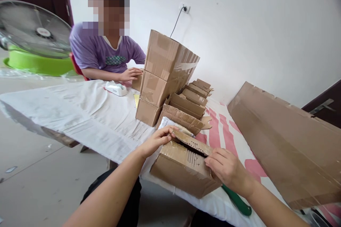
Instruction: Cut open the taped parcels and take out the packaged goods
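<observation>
A brown cardboard box (183, 170) rests at the near edge of the table, its top flaps partly raised with a dark gap between them. My left hand (158, 140) pinches the left end of the far flap (193, 142). At the opposite end, my right hand (226, 166) has its fingers closed over the flap edge at the box's right corner. Beneath my right forearm lies a green handle (237, 198); the rest of that tool is hidden. White papers (167, 123) lie just behind the box.
Cardboard boxes (160, 56) are stacked ahead, beside a row of open cartons (188, 104). A large cardboard sheet (282, 142) leans on the right. Across the table (80, 113), a person in purple (93, 49) touches a box near a white tape dispenser (116, 88).
</observation>
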`<move>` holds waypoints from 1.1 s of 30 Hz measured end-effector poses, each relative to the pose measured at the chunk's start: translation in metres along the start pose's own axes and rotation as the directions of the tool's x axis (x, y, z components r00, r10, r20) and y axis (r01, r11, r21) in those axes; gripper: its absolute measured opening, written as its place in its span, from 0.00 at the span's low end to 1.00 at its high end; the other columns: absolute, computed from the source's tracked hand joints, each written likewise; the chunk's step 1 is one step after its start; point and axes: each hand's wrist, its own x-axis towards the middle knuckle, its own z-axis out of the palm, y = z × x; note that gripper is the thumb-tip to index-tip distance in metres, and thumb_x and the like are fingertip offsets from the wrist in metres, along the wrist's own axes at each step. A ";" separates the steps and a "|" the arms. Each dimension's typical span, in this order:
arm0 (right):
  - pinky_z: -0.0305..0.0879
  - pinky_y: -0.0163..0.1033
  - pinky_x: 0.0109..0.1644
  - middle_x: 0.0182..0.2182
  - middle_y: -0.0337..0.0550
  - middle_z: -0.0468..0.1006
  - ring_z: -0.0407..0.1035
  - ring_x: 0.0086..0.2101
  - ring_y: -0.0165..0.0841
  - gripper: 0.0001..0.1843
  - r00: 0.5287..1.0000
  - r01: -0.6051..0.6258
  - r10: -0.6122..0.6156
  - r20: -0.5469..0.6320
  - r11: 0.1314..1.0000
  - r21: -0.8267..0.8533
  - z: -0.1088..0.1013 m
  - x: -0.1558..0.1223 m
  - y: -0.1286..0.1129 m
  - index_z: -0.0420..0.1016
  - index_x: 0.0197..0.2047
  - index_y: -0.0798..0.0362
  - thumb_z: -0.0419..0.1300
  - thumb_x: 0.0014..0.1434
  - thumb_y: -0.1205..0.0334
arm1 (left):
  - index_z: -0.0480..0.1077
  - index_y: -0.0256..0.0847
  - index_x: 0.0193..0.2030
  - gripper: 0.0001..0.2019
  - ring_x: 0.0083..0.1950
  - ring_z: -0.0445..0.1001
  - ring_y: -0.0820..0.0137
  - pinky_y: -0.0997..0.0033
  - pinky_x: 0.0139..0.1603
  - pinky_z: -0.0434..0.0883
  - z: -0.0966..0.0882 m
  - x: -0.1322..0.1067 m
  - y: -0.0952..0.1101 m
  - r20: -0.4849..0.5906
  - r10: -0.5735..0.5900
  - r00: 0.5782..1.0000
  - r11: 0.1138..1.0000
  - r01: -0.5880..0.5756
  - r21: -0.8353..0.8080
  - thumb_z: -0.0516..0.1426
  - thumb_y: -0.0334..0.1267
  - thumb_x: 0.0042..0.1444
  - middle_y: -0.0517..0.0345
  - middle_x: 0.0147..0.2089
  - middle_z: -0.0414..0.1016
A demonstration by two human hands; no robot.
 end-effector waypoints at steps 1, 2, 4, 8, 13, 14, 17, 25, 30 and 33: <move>0.68 0.40 0.37 0.28 0.43 0.76 0.67 0.33 0.34 0.11 1.000 -0.002 0.002 -0.005 1.000 0.011 -0.001 0.000 0.000 0.74 0.36 0.55 0.51 0.66 0.73 | 0.72 0.40 0.38 0.15 0.59 0.66 0.53 0.57 0.59 0.62 0.000 0.000 0.000 -0.002 -0.001 1.000 1.000 0.001 -0.001 0.59 0.50 0.54 0.50 0.59 0.69; 0.68 0.40 0.38 0.29 0.44 0.77 0.67 0.34 0.34 0.11 1.000 -0.005 0.005 -0.004 1.000 0.028 -0.003 0.000 0.000 0.74 0.38 0.56 0.51 0.66 0.73 | 0.72 0.40 0.38 0.15 0.59 0.66 0.53 0.57 0.59 0.62 0.000 0.000 0.000 -0.003 -0.002 1.000 1.000 0.002 -0.001 0.59 0.50 0.54 0.50 0.58 0.69; 0.69 0.42 0.40 0.31 0.45 0.78 0.69 0.36 0.35 0.11 1.000 -0.016 0.014 0.026 0.997 0.075 -0.007 0.000 -0.001 0.74 0.42 0.56 0.51 0.66 0.73 | 0.72 0.39 0.38 0.15 0.59 0.66 0.53 0.57 0.59 0.62 0.000 0.000 0.001 -0.002 -0.005 1.000 1.000 0.005 0.007 0.59 0.50 0.54 0.50 0.58 0.69; 0.69 0.42 0.40 0.31 0.44 0.77 0.69 0.38 0.36 0.12 0.994 -0.024 0.011 0.108 0.992 0.124 -0.010 0.001 -0.001 0.75 0.40 0.54 0.51 0.66 0.72 | 0.72 0.40 0.38 0.16 0.59 0.66 0.52 0.57 0.60 0.62 -0.001 0.000 0.002 0.006 -0.002 1.000 0.999 0.002 0.049 0.59 0.51 0.54 0.50 0.58 0.70; 0.65 0.39 0.36 0.26 0.42 0.75 0.66 0.32 0.34 0.13 0.998 -0.010 0.006 0.062 0.998 0.055 0.000 0.003 0.003 0.74 0.33 0.54 0.52 0.67 0.70 | 0.72 0.40 0.38 0.15 0.59 0.66 0.53 0.57 0.60 0.62 -0.001 0.000 0.003 0.011 0.010 1.000 0.999 -0.011 0.047 0.58 0.51 0.54 0.50 0.58 0.70; 0.64 0.39 0.35 0.25 0.42 0.74 0.65 0.31 0.34 0.13 0.998 -0.018 0.015 0.060 0.999 0.046 0.003 0.003 0.003 0.74 0.32 0.54 0.52 0.67 0.69 | 0.72 0.40 0.38 0.15 0.58 0.66 0.53 0.57 0.60 0.62 -0.001 0.000 0.003 0.007 0.010 1.000 0.999 -0.010 0.044 0.58 0.51 0.54 0.51 0.58 0.70; 0.63 0.38 0.33 0.24 0.41 0.72 0.64 0.30 0.33 0.14 0.998 -0.040 0.039 0.046 0.999 0.037 0.008 0.003 0.003 0.74 0.30 0.53 0.52 0.66 0.70 | 0.72 0.40 0.39 0.16 0.58 0.67 0.53 0.57 0.60 0.62 0.000 0.000 0.003 0.006 0.006 1.000 0.999 -0.007 0.051 0.58 0.51 0.55 0.51 0.57 0.71; 0.67 0.39 0.36 0.27 0.43 0.76 0.69 0.33 0.35 0.13 0.995 -0.093 0.090 0.034 0.991 0.095 0.002 -0.002 -0.001 0.75 0.36 0.54 0.50 0.67 0.71 | 0.72 0.40 0.38 0.15 0.57 0.67 0.54 0.57 0.62 0.60 0.000 0.000 0.005 0.007 0.003 1.000 0.998 -0.004 0.060 0.58 0.51 0.55 0.52 0.58 0.70; 0.69 0.38 0.38 0.29 0.42 0.77 0.70 0.34 0.34 0.11 0.995 -0.057 0.042 0.085 0.983 0.175 -0.004 0.002 0.002 0.75 0.38 0.53 0.52 0.67 0.69 | 0.73 0.40 0.38 0.17 0.57 0.67 0.54 0.57 0.62 0.61 0.000 0.000 0.005 0.011 0.010 1.000 0.997 -0.011 0.070 0.58 0.53 0.55 0.52 0.58 0.70; 0.66 0.38 0.34 0.25 0.42 0.74 0.67 0.31 0.34 0.15 0.996 -0.045 0.036 0.084 0.993 0.105 0.001 0.004 0.000 0.74 0.32 0.53 0.49 0.66 0.72 | 0.73 0.40 0.39 0.17 0.58 0.66 0.54 0.57 0.61 0.61 0.000 0.000 0.004 0.014 0.022 1.000 0.996 -0.023 0.082 0.57 0.53 0.55 0.52 0.58 0.70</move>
